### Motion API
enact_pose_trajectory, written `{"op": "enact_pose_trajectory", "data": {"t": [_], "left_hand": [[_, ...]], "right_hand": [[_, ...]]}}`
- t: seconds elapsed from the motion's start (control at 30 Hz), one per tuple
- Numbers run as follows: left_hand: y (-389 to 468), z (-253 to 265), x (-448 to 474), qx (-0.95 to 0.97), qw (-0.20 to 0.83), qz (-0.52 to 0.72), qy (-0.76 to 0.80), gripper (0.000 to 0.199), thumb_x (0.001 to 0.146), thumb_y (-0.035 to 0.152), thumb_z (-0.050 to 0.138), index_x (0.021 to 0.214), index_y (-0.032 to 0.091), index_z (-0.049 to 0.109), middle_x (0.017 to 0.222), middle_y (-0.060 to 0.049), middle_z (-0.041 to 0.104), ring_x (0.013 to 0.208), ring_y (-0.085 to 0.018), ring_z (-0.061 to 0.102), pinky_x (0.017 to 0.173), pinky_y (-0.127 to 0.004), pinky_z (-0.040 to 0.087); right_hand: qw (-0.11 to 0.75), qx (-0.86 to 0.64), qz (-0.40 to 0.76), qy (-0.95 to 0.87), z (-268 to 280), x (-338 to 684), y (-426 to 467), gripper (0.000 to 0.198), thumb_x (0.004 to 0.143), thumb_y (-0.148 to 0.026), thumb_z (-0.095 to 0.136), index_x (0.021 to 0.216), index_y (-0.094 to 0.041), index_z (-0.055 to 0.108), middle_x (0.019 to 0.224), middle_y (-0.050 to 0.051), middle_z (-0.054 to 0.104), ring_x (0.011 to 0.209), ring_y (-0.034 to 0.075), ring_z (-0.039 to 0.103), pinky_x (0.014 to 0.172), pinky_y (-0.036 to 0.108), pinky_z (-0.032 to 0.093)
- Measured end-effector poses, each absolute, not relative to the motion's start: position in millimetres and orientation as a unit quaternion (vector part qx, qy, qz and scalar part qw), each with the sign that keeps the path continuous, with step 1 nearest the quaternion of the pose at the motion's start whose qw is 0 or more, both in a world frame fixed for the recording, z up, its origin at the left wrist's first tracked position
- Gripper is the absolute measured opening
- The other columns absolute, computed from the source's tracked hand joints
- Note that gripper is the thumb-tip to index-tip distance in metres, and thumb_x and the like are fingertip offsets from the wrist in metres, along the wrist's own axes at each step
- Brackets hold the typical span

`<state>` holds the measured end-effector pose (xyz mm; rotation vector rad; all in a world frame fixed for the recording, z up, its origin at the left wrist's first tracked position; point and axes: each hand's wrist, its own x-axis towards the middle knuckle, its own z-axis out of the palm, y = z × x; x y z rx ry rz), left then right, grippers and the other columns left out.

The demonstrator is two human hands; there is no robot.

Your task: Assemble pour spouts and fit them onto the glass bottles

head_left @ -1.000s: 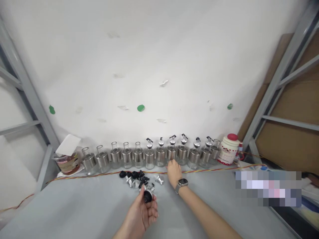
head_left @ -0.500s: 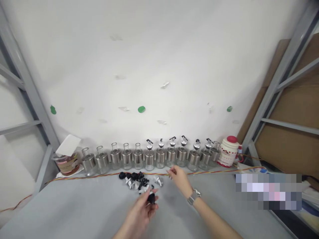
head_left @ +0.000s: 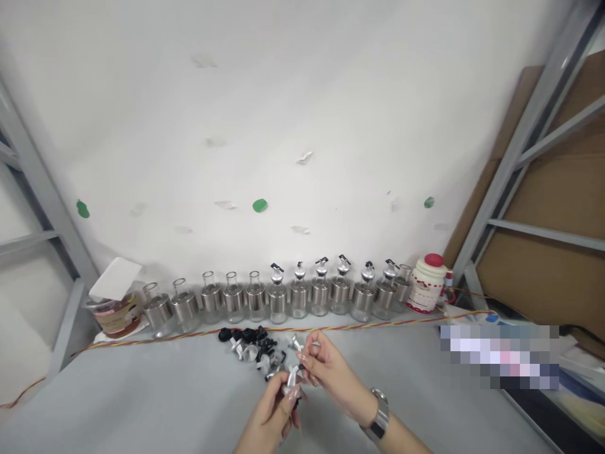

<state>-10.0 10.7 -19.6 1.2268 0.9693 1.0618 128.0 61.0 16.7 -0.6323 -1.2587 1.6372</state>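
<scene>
My left hand (head_left: 275, 408) is closed around a silver pour spout (head_left: 292, 377) with a black stopper at its lower end. My right hand (head_left: 326, 366) meets it from the right, fingertips pinched at the spout's upper end on a small black piece (head_left: 301, 367), mostly hidden by the fingers. Just behind my hands lies a loose heap of black stoppers (head_left: 250, 335), silver spouts (head_left: 237, 347) and small black parts. Another silver spout (head_left: 296, 342) rests on the table beside my right fingertips.
Glass bottles with steel sleeves (head_left: 233, 296) line the wall; several carry spouts (head_left: 322, 266), others have open necks. A brown-labelled tub (head_left: 116, 318) stands left, a white jar with red lid (head_left: 425, 287) right. A red-yellow cord (head_left: 189, 334) crosses the grey table (head_left: 142, 397).
My right hand has come down and left to meet my left hand. The spout in my left hand is now turned with its silver part upward. The view has shifted slightly.
</scene>
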Motion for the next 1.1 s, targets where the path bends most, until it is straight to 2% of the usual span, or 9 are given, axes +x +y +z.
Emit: {"op": "enact_pose_trajectory", "data": {"t": [0.13, 0.3, 0.43, 0.7, 0.87, 0.97, 1.1], "left_hand": [[10.2, -18.1, -10.4, 0.528, 0.590, 0.458, 0.405, 0.037, 0.074, 0.052, 0.049, 0.086, 0.017, 0.052, 0.063, 0.001, 0.056, 0.038, -0.004, 0.035, 0.035, -0.016, 0.023], [11.3, -19.1, -10.7, 0.523, 0.608, 0.447, 0.397, 0.040, 0.072, 0.056, 0.049, 0.080, 0.017, 0.052, 0.059, 0.002, 0.055, 0.035, -0.003, 0.032, 0.033, -0.016, 0.021], [11.2, -15.8, -11.9, 0.504, 0.625, 0.451, 0.389, 0.044, 0.068, 0.058, 0.051, 0.080, 0.016, 0.055, 0.060, 0.001, 0.054, 0.037, -0.003, 0.036, 0.032, -0.016, 0.018], [9.5, -9.4, -13.9, 0.486, 0.645, 0.447, 0.384, 0.045, 0.065, 0.057, 0.057, 0.078, 0.015, 0.057, 0.054, 0.003, 0.052, 0.036, -0.003, 0.036, 0.033, -0.017, 0.015], [12.2, -9.8, -13.1, 0.475, 0.637, 0.453, 0.405, 0.046, 0.063, 0.057, 0.059, 0.077, 0.013, 0.058, 0.052, 0.002, 0.054, 0.033, -0.002, 0.036, 0.033, -0.017, 0.014], [15.5, -3.1, -13.4, 0.450, 0.625, 0.494, 0.404, 0.050, 0.064, 0.059, 0.056, 0.084, 0.013, 0.059, 0.055, -0.001, 0.059, 0.034, -0.004, 0.042, 0.033, -0.017, 0.016], [20.3, -0.9, -18.0, 0.363, 0.625, 0.526, 0.448, 0.062, 0.061, 0.070, 0.046, 0.080, 0.012, 0.058, 0.046, 0.000, 0.057, 0.032, -0.008, 0.044, 0.031, -0.018, 0.020]], "right_hand": [[0.469, -0.260, 0.667, -0.517, 15.3, 128.6, 61.3, 0.038, 0.067, -0.042, 0.066, 0.073, -0.020, 0.036, 0.052, -0.010, 0.044, 0.040, 0.004, 0.038, 0.040, 0.017, 0.023], [0.434, -0.260, 0.683, -0.527, 18.2, 132.1, 61.0, 0.041, 0.065, -0.044, 0.067, 0.076, -0.020, 0.036, 0.055, -0.009, 0.046, 0.041, 0.004, 0.040, 0.038, 0.017, 0.022], [0.412, -0.252, 0.681, -0.551, 21.4, 136.5, 61.7, 0.040, 0.066, -0.042, 0.067, 0.078, -0.021, 0.035, 0.057, -0.009, 0.047, 0.041, 0.004, 0.039, 0.039, 0.018, 0.024], [0.368, -0.230, 0.697, -0.572, 21.1, 136.8, 58.5, 0.040, 0.067, -0.047, 0.064, 0.075, -0.021, 0.035, 0.053, -0.009, 0.045, 0.040, 0.004, 0.035, 0.041, 0.018, 0.023], [0.369, -0.224, 0.712, -0.554, 13.9, 132.3, 60.4, 0.040, 0.068, -0.050, 0.061, 0.079, -0.021, 0.036, 0.054, -0.009, 0.043, 0.042, 0.005, 0.037, 0.040, 0.017, 0.023], [0.386, -0.234, 0.662, -0.598, 13.4, 133.2, 60.0, 0.041, 0.069, -0.054, 0.057, 0.083, -0.021, 0.037, 0.059, -0.008, 0.043, 0.045, 0.007, 0.038, 0.043, 0.019, 0.028], [0.373, -0.314, 0.483, -0.728, 18.4, 131.0, 47.5, 0.034, 0.071, -0.050, 0.058, 0.079, -0.021, 0.042, 0.063, -0.005, 0.043, 0.055, 0.010, 0.038, 0.051, 0.021, 0.030]]}}
